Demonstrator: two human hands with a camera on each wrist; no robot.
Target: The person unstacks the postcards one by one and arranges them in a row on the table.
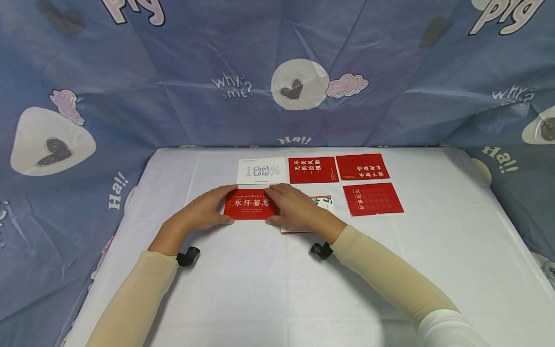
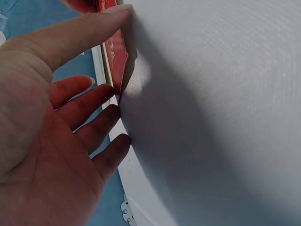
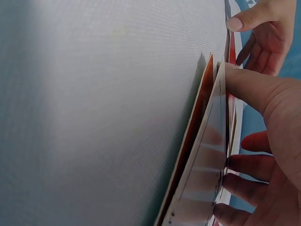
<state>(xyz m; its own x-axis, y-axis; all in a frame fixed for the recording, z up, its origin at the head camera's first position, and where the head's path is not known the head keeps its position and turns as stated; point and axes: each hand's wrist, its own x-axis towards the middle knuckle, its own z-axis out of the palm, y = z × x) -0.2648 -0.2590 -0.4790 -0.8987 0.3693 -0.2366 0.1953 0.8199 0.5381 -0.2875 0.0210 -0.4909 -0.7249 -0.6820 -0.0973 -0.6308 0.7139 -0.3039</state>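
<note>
A red card [image 1: 249, 205] with white and gold lettering lies in front of me in the head view. My left hand [image 1: 201, 208] holds its left end, thumb at the near edge and fingers at the far edge. At its right end my right hand [image 1: 297, 206] holds it the same way, covering that end. Beneath the right hand is a white card [image 1: 325, 202] with green lettering, over an orange-red one [image 3: 207, 77]; the right wrist view shows these two slightly fanned apart. Beyond the held card lies a white "Good Luck" card [image 1: 261, 166].
To the right of the Good Luck card lie a red card [image 1: 327, 171] with white characters and another red card [image 1: 351, 168]. A third red card [image 1: 381, 200] sits nearer, right of the right hand. White cloth [image 1: 260, 289] covers the table; a blue printed curtain [image 1: 195, 115] stands behind.
</note>
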